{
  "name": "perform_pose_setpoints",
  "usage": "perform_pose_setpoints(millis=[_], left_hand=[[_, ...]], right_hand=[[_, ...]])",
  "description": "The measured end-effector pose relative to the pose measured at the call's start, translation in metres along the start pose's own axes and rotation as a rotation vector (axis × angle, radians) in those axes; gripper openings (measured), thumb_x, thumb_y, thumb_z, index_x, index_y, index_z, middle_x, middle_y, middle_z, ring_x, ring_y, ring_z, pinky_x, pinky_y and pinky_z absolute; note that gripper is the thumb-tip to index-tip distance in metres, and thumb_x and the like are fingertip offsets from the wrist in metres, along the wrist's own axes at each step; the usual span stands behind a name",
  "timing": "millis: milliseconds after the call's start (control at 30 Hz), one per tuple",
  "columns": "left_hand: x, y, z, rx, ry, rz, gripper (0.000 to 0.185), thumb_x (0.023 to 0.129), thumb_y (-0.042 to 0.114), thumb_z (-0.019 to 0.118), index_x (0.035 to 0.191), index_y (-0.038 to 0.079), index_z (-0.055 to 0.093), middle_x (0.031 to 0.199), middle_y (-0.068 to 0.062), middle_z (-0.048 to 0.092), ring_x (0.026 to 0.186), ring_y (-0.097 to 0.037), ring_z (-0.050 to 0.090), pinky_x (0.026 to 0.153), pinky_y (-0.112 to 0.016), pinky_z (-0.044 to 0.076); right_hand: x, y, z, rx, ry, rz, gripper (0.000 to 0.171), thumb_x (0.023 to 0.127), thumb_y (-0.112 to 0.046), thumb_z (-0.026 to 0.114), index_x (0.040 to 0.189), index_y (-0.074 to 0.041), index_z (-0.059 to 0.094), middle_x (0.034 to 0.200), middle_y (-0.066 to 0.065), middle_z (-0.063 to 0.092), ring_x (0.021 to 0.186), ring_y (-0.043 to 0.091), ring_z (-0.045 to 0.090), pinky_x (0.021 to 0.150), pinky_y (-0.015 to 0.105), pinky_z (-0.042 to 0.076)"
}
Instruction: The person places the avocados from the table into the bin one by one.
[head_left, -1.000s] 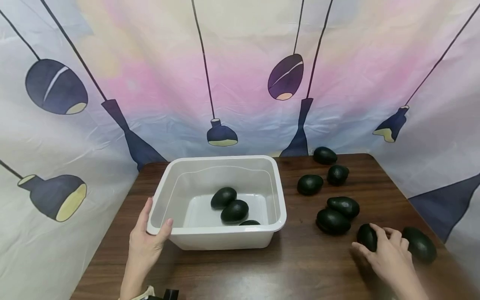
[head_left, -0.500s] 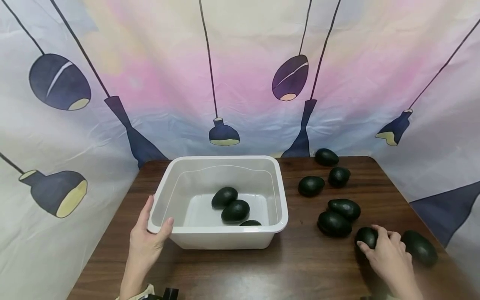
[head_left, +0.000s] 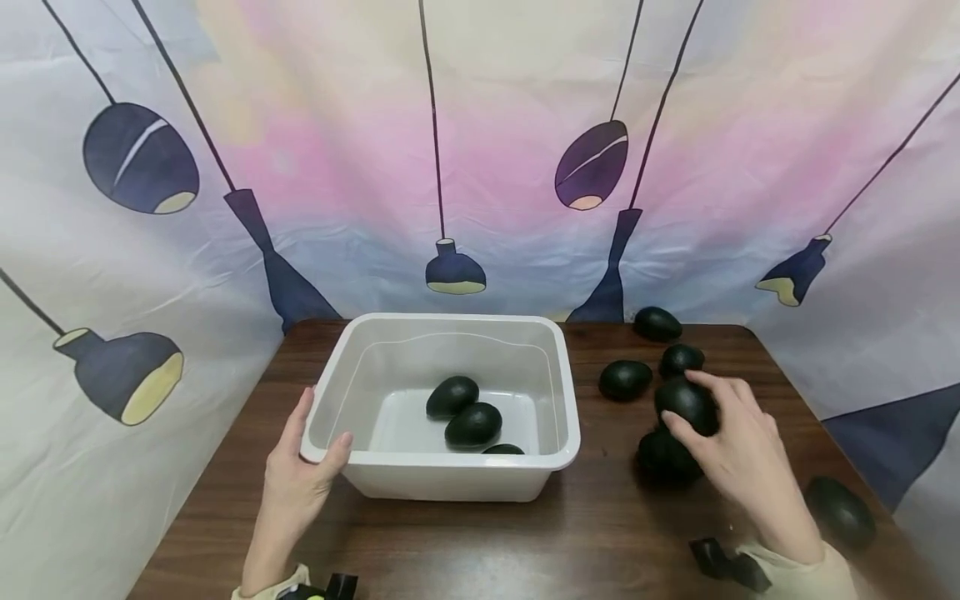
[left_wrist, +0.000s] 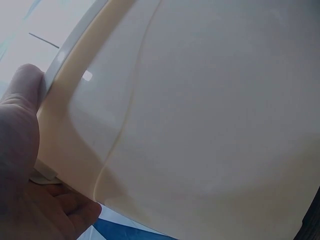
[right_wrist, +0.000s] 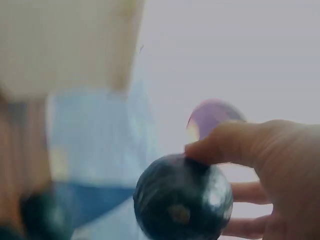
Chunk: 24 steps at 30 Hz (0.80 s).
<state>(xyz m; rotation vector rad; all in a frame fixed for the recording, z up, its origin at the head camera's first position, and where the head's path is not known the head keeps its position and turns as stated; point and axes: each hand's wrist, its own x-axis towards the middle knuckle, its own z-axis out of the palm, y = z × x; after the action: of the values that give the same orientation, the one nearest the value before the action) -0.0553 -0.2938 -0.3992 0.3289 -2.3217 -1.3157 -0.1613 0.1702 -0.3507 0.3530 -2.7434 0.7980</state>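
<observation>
A white plastic tub [head_left: 457, 482] stands on the table with three dark green avocados [head_left: 473, 425] visible inside, one partly hidden by the near wall. My left hand [head_left: 296, 487] grips the tub's near left corner; in the left wrist view its thumb [left_wrist: 25, 87] lies at the rim and its fingers [left_wrist: 65, 210] curl beneath. Raised at the right, my right hand [head_left: 742, 454] pinches an avocado [head_left: 684, 405] between thumb and fingers. Another avocado [head_left: 664, 458] shows just below the held one. The right wrist view shows the held avocado's end [right_wrist: 180, 210] facing the camera.
Beyond the right hand, loose avocados [head_left: 626, 380] lie on the brown wooden table [head_left: 600, 533], toward its back right. One more avocado [head_left: 840, 512] sits near the right edge, beside my right wrist. A cloth printed with lamps [head_left: 495, 167] hangs behind the table.
My right hand has taken hold of an avocado at the right, lifted it, and carried it leftward and away over the other avocados. My left hand keeps its grip on the tub.
</observation>
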Motion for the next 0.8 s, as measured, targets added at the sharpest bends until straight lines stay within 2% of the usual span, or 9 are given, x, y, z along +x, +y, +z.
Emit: perform_pose_setpoints(millis=[133, 233, 333, 467, 567, 667, 733, 800], left_hand=[[0.0, 0.002, -0.001, -0.008, -0.01, -0.003, 0.079, 0.089, 0.017, 0.072, 0.155, 0.02, 0.027, 0.151, -0.015, 0.038, 0.125, -0.035, 0.045, 0.084, -0.001, 0.03], [0.0, 0.002, 0.001, -0.011, -0.016, 0.001, 0.079, 0.089, 0.017, 0.072, 0.155, 0.02, 0.027, 0.15, -0.017, 0.038, 0.125, -0.036, 0.046, 0.084, -0.001, 0.031], [0.0, 0.0, 0.003, -0.014, -0.013, 0.003, 0.079, 0.089, 0.017, 0.071, 0.155, 0.02, 0.028, 0.149, -0.019, 0.04, 0.123, -0.036, 0.047, 0.084, -0.001, 0.031], [-0.001, -0.001, 0.005, -0.017, -0.007, -0.001, 0.079, 0.089, 0.016, 0.072, 0.154, 0.019, 0.028, 0.149, -0.018, 0.04, 0.123, -0.034, 0.048, 0.084, -0.002, 0.031], [-0.002, -0.001, 0.004, -0.017, 0.001, 0.003, 0.08, 0.088, 0.015, 0.073, 0.154, 0.019, 0.029, 0.149, -0.017, 0.041, 0.122, -0.033, 0.048, 0.084, -0.002, 0.031], [-0.002, -0.001, 0.002, -0.012, 0.018, 0.016, 0.08, 0.087, 0.013, 0.073, 0.154, 0.019, 0.03, 0.148, -0.016, 0.042, 0.12, -0.032, 0.05, 0.084, -0.002, 0.032], [-0.002, 0.0, 0.002, -0.013, 0.02, 0.021, 0.081, 0.087, 0.013, 0.074, 0.154, 0.019, 0.03, 0.147, -0.016, 0.043, 0.118, -0.031, 0.051, 0.084, -0.003, 0.033], [-0.002, 0.0, 0.002, -0.001, 0.019, 0.021, 0.081, 0.087, 0.013, 0.073, 0.154, 0.018, 0.029, 0.148, -0.015, 0.043, 0.117, -0.03, 0.051, 0.083, -0.003, 0.034]], right_hand=[[0.017, -0.039, 0.007, 0.088, 0.081, -0.173, 0.057, 0.085, -0.027, 0.076, 0.134, -0.009, 0.054, 0.125, 0.023, 0.049, 0.093, 0.043, 0.055, 0.08, 0.058, 0.033], [0.027, -0.063, 0.015, 0.126, 0.093, -0.268, 0.056, 0.082, -0.024, 0.078, 0.131, -0.011, 0.056, 0.127, 0.018, 0.051, 0.098, 0.04, 0.056, 0.081, 0.054, 0.036], [0.033, -0.083, 0.024, 0.192, 0.047, -0.365, 0.056, 0.084, -0.024, 0.077, 0.135, -0.013, 0.055, 0.132, 0.011, 0.05, 0.1, 0.031, 0.054, 0.082, 0.049, 0.041], [0.033, -0.095, 0.03, 0.275, -0.004, -0.439, 0.058, 0.088, -0.024, 0.073, 0.141, -0.017, 0.049, 0.142, 0.004, 0.044, 0.116, 0.027, 0.049, 0.091, 0.051, 0.04], [0.031, -0.083, 0.027, 0.283, 0.056, -0.43, 0.057, 0.087, -0.019, 0.075, 0.138, -0.015, 0.052, 0.142, 0.006, 0.045, 0.127, 0.03, 0.042, 0.098, 0.057, 0.034], [0.029, -0.053, 0.021, 0.244, 0.139, -0.368, 0.052, 0.084, -0.013, 0.076, 0.131, -0.006, 0.057, 0.137, 0.016, 0.048, 0.125, 0.038, 0.041, 0.096, 0.06, 0.03], [0.023, -0.022, 0.016, 0.166, 0.157, -0.257, 0.05, 0.086, -0.017, 0.075, 0.129, -0.002, 0.057, 0.135, 0.022, 0.047, 0.122, 0.046, 0.038, 0.092, 0.064, 0.027], [0.015, 0.012, 0.009, 0.056, 0.122, -0.098, 0.054, 0.09, -0.027, 0.071, 0.133, 0.001, 0.053, 0.137, 0.029, 0.041, 0.12, 0.054, 0.031, 0.086, 0.068, 0.023]])
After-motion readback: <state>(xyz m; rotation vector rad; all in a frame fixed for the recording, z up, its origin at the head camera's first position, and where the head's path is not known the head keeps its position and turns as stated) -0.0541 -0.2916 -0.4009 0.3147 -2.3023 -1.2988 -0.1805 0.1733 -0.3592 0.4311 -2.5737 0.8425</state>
